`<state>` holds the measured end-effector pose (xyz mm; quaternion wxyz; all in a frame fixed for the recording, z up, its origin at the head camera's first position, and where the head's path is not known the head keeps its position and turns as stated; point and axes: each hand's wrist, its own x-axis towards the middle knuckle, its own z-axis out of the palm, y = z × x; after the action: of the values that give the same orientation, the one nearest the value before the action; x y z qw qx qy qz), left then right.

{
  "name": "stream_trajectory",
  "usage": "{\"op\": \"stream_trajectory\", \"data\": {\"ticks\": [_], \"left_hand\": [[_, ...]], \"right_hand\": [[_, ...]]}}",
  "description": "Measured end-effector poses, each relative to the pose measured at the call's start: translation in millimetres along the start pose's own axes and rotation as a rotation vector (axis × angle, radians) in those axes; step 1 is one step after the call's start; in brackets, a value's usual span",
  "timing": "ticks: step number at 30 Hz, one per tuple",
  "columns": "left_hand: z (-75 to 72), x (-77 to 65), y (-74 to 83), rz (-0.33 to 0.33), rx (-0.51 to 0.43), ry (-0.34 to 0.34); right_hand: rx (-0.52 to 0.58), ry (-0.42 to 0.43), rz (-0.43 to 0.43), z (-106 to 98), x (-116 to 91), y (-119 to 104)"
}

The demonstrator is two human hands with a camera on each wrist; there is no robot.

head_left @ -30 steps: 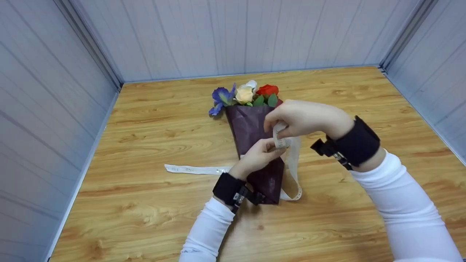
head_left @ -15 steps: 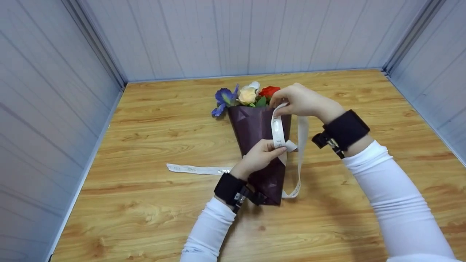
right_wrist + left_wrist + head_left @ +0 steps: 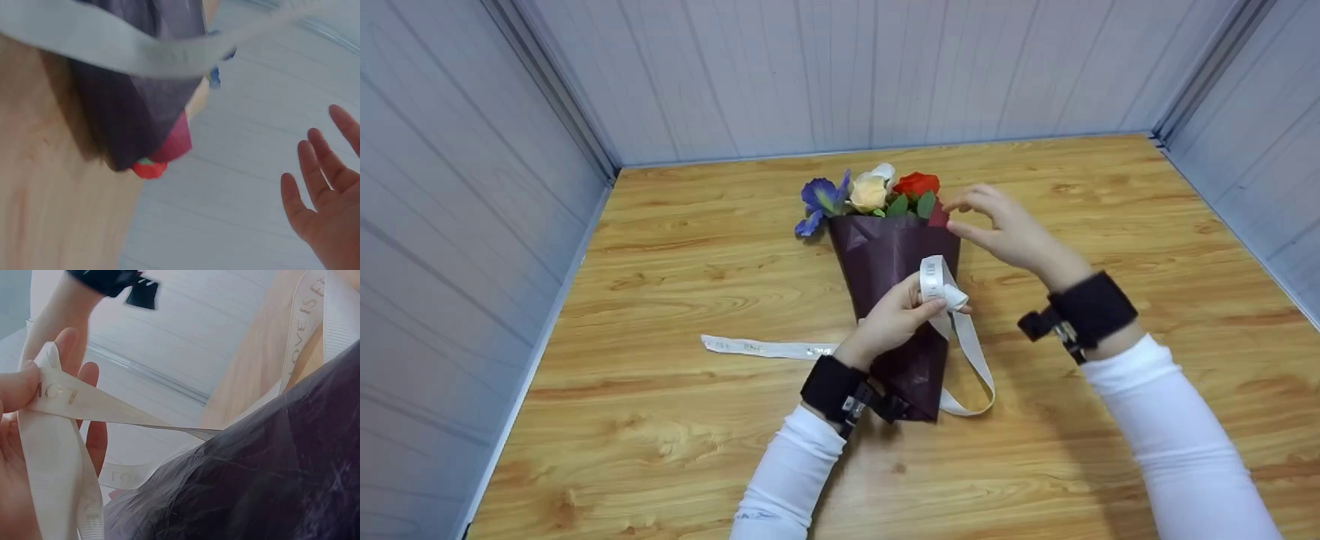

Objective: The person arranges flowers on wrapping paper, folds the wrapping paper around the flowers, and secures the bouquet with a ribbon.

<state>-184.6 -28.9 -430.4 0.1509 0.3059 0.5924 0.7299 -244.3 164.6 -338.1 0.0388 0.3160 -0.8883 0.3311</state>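
A bouquet wrapped in dark purple paper [image 3: 877, 255] lies on the wooden table, with a blue-violet flower [image 3: 819, 196], a cream rose [image 3: 868, 193] and a red rose [image 3: 917, 184] at its far end. Over the wrap, my left hand [image 3: 889, 322] pinches a looped white ribbon [image 3: 932, 276] between thumb and fingers. Gold lettering runs along the ribbon in the left wrist view. One tail [image 3: 765, 349] stretches left over the table; another hangs in a curve on the right. My right hand [image 3: 1009, 229] holds nothing, its fingers spread beside the red rose.
The wooden table [image 3: 660, 285] is bounded by white panel walls at the back [image 3: 750, 82] and both sides. Black straps with small cameras [image 3: 1091, 315] sit on both wrists.
My right hand pulled the ribbon loop up and away from the left hand, then let it go and moved right. The loop has dropped smaller above my left hand, which stays in place.
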Motion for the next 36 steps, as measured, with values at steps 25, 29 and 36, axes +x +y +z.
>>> {"op": "stream_trajectory", "data": {"ticks": [25,29,36], "left_hand": [[-0.3,1.3,-0.7,0.085,0.104,0.148],[-0.2,1.0,-0.8,0.083,0.111,0.170],[-1.6,-1.3,-0.1,0.032,0.179,0.206]], "right_hand": [[0.135,0.016,-0.345,72.6,-39.6,17.5],[0.107,0.078,-0.350,80.1,-42.3,16.3],[0.062,0.122,-0.357,86.7,-46.0,15.2]]}}
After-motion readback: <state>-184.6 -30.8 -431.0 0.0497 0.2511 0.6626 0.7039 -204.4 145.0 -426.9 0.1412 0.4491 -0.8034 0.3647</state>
